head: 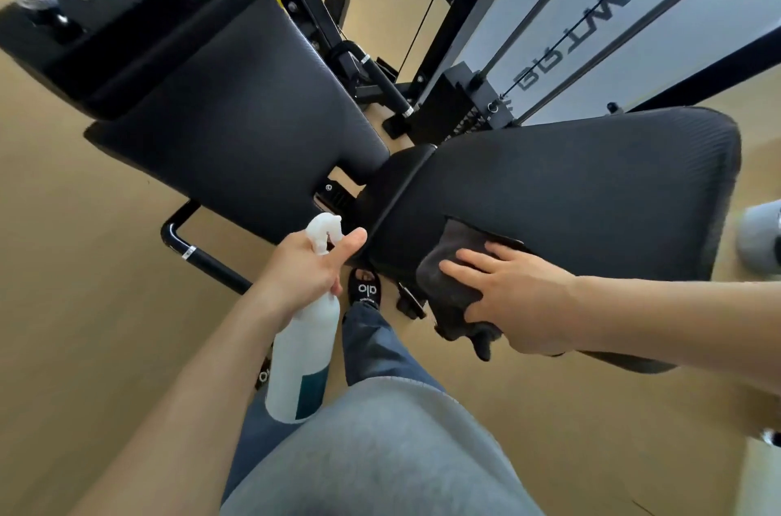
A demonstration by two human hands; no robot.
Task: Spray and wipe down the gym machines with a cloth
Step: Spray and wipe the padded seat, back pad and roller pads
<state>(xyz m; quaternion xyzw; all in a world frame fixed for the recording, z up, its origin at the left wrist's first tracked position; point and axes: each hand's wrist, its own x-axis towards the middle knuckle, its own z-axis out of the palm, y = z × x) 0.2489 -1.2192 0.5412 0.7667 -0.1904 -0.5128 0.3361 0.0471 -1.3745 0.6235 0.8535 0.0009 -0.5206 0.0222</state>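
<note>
A black padded seat of a gym machine fills the right half of the view. My right hand lies flat with straight fingers on a dark grey cloth, pressing it against the seat's near edge; part of the cloth hangs below the pad. My left hand grips the neck of a white spray bottle, thumb stretched toward the seat, its white nozzle pointing up and right. A second black pad, the backrest, slopes away at the upper left.
The machine's black frame bar runs along the tan floor at the left. A weight stack with cables and a frosted panel stands behind the seat. My foot in a black slipper sits under the seat edge. A grey object is at the right edge.
</note>
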